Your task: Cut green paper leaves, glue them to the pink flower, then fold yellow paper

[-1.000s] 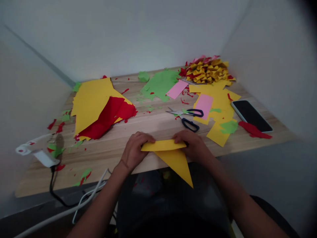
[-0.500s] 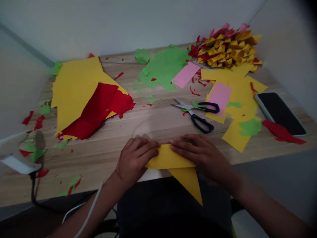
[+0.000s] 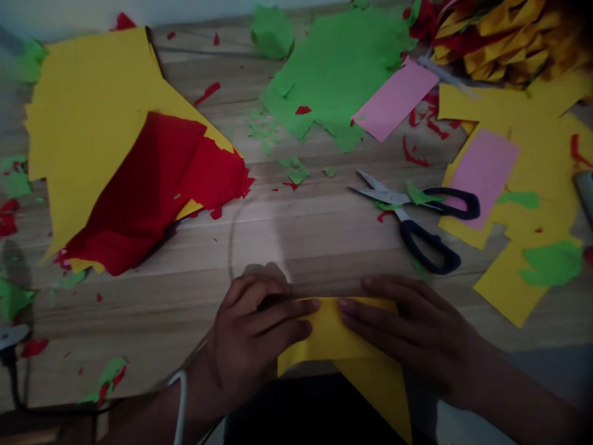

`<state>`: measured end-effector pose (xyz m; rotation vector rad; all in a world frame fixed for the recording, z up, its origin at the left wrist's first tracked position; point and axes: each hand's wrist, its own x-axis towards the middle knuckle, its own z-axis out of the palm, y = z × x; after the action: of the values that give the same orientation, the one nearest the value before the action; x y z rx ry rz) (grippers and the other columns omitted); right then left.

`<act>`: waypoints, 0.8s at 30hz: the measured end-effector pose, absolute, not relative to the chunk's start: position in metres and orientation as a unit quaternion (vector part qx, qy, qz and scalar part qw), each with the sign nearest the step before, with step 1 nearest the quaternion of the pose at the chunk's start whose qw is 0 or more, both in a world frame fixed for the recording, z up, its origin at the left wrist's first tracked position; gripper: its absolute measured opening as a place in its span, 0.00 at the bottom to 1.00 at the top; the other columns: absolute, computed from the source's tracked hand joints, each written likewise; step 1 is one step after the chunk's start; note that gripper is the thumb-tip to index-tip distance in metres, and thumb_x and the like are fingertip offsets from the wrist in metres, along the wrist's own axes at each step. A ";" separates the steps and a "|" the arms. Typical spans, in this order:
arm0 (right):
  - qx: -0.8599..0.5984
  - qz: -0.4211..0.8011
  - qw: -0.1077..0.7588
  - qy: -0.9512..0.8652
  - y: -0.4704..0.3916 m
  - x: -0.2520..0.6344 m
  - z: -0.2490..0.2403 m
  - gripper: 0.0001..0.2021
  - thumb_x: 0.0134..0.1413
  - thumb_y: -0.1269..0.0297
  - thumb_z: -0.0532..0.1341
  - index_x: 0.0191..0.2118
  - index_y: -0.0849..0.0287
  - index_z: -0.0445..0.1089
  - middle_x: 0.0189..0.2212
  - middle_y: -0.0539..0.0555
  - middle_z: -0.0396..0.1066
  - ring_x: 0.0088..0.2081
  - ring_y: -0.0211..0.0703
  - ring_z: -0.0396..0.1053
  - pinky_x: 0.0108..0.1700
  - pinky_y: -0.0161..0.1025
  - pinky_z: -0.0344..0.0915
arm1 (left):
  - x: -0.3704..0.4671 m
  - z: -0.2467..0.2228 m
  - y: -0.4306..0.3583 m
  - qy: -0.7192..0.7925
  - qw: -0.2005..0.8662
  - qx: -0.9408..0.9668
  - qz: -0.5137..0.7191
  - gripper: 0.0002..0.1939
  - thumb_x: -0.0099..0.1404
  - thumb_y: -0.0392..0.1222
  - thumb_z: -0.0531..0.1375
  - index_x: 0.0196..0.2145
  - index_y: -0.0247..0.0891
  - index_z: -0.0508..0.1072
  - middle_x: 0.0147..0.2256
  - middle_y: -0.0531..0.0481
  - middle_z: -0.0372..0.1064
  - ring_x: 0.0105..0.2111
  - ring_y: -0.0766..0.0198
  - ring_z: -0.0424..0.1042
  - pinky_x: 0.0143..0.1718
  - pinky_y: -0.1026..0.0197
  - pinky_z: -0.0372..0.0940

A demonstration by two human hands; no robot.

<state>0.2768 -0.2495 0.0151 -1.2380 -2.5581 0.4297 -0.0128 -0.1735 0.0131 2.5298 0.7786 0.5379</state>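
Observation:
A folded yellow paper point(image 3: 343, 334) lies at the table's front edge, its pointed lower part hanging over the edge. My left hand point(image 3: 257, 337) presses on its left side, the fingertips along the upper fold. On the right side of the same paper rests my right hand point(image 3: 412, 334), fingers stretched out flat and pointing left. Between the two sets of fingertips a strip of the yellow paper shows. Scissors point(image 3: 403, 204) with dark handles lie partly open beyond my right hand, touching green scraps.
Yellow sheets point(image 3: 102, 99) with red paper point(image 3: 152, 185) lie at the left. Green paper point(image 3: 333, 68) and a pink piece point(image 3: 396, 99) are at the back. A folded yellow pile point(image 3: 514, 43) stands back right; a white cable point(image 3: 180, 402) crosses my left forearm.
The view has moved closer and lower over the table, so everything appears larger. Both hands remain on the yellow paper, and the left fingers lie a little more stretched along it.

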 end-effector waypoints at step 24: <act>-0.418 0.183 0.152 -0.877 -0.258 0.283 0.016 0.21 0.65 0.67 0.51 0.58 0.51 0.73 0.57 0.48 0.74 0.62 0.52 0.64 0.61 0.52 0.66 | -0.009 0.015 -0.174 0.338 0.248 0.878 0.231 0.14 0.74 0.41 0.55 0.35 0.54 0.79 0.39 0.67 0.81 0.41 0.61 0.71 0.57 0.49 0.56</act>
<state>0.2826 -0.2583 0.0164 -1.1996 -2.5166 0.5254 -0.0095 -0.1742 0.0153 2.3931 0.9212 0.6283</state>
